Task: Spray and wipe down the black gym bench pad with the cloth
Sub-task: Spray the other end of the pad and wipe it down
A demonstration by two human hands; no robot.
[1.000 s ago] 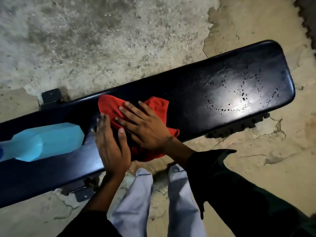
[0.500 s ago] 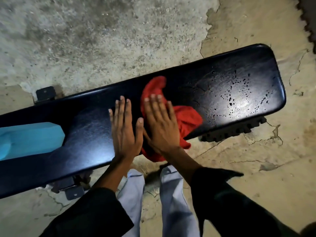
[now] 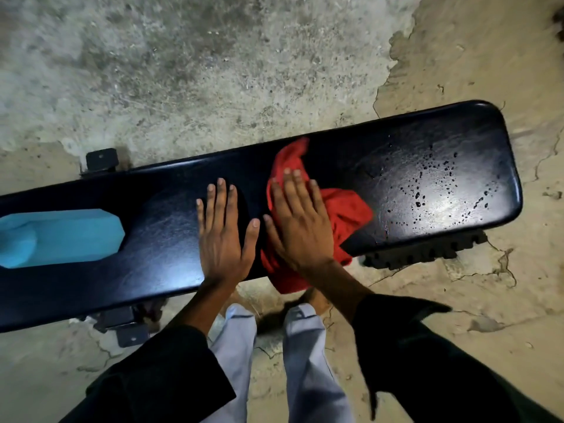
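The long black bench pad (image 3: 396, 178) runs across the view, tilted up toward the right. Spray droplets (image 3: 442, 184) dot its right end. A red cloth (image 3: 345, 209) lies crumpled on the pad's middle and hangs over the near edge. My right hand (image 3: 300, 227) presses flat on the cloth with straight fingers. My left hand (image 3: 224, 236) rests flat on the bare pad just left of the cloth, fingers straight. A light blue spray bottle (image 3: 64, 236) lies on its side on the pad's left part.
Rough, cracked concrete floor (image 3: 213, 71) surrounds the bench. Black metal feet of the bench frame (image 3: 102, 161) show behind and below the pad. My legs in pale trousers (image 3: 308, 361) stand close to the near edge.
My right hand has pushed the red cloth rightward along the pad toward the droplets. My left hand followed to the right and lies flat beside it. The view has shifted a little.
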